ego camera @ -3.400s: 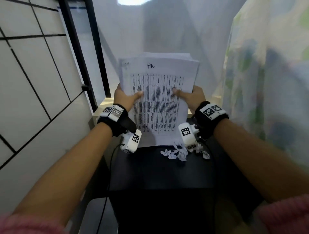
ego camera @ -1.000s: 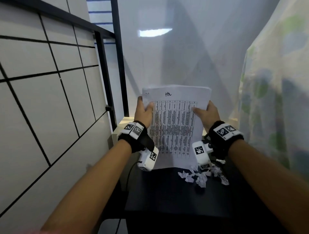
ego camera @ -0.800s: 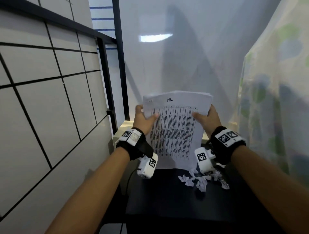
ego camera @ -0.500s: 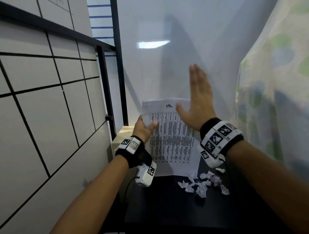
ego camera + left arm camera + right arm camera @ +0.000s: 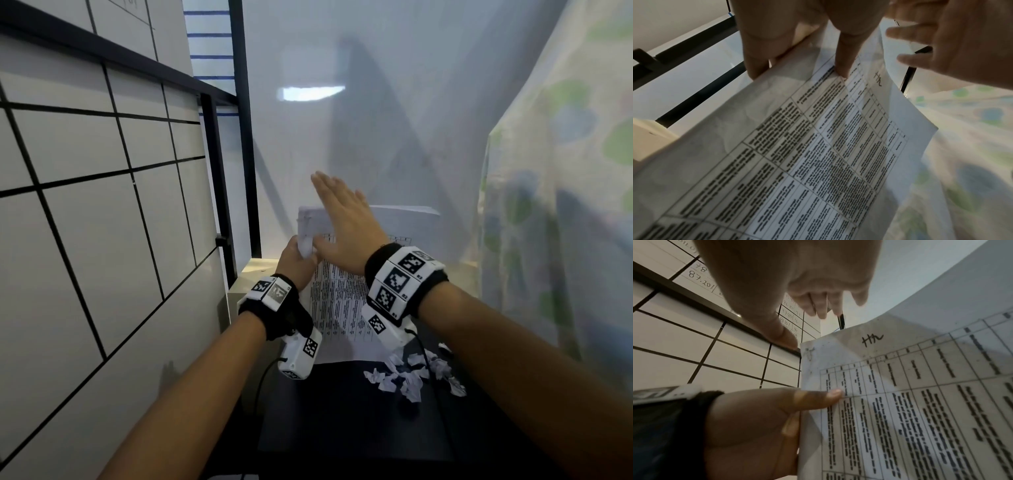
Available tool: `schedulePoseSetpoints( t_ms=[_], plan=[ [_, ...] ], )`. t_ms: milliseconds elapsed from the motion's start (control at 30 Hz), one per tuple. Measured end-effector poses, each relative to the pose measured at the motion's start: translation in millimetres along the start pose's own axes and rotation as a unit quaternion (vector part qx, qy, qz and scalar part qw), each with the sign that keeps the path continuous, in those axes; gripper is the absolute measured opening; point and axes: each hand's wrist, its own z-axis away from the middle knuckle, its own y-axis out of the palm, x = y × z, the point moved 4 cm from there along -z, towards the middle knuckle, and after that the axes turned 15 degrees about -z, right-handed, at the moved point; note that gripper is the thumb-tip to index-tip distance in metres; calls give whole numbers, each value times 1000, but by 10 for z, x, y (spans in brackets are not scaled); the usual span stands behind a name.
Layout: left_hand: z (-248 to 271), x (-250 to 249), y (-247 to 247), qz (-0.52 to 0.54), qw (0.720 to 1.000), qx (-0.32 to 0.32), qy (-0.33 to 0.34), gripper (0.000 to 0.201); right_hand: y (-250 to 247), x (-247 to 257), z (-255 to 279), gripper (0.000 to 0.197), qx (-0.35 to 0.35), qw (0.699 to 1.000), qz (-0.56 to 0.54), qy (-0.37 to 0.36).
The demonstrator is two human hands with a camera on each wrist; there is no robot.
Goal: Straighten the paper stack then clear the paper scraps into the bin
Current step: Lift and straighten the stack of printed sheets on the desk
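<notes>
Paper stack stands on edge on the dark table, beside the scraps; your right hand has let go and hovers flat above.

Left wrist: your left hand pinches the left edge (alone now).

Right wrist: straight fingers, likely ready to tap edges flush.

A paper stack of thin, smooth, printed white sheets is seen above crumpled paper scraps on a matt black counter, beside a patterned cloth curtain.
</notes>
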Motion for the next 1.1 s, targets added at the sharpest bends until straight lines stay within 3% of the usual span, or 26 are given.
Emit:
schedulePoseSetpoints(
  t_ms=[67, 133, 233, 367, 500, 600, 667, 733, 833, 867, 1100],
  plan=[
    [6, 3, -5, 0, 1000, 4, 5, 42, 30, 5, -18, 82, 33, 999, 24, 12],
    [4, 24, -4, -5, 1000, 8, 0, 33, 63, 3, -22, 79, 55, 998, 37, 18],
    [9, 0, -14, -18, 1000, 11, 1, 10, 10, 10, -19, 79, -11, 1000, 10, 14],
    [48, -1, -1, -11, 1000, 17, 7, 27, 33, -77, 1, 75, 53, 996, 56, 46],
    [43, 10, 15, 13, 999, 35, -18, 33, -196, -354, 116, 66, 28, 993, 30, 112],
    [13, 23, -19, 19, 999, 28, -41, 36, -423, -772, 277, 44, -4, 980, 53, 191],
    [-7, 20, -47, 18, 999, 20, -36, 36, -554, -1089, 374, 24, -62, 970, -2, 234],
    [-11, -4, -60, 16, 999, 14, -30, 36, -576, -1327, 478, 20, -114, 951, -136, 253],
    [-14, -109, -57, 15, 1000, 12, -11, 38, -432, -1439, 576, 33, -156, 873, -371, 278],
    [-16, -150, -68, 14, 1000, 9, -3, 38, -382, -1446, 572, 33, -166, 860, -398, 272],
    [72, -161, -145, 37, 999, -39, -6, 35, -252, -1338, 516, 38, -251, 848, -417, 210]
  ],
)
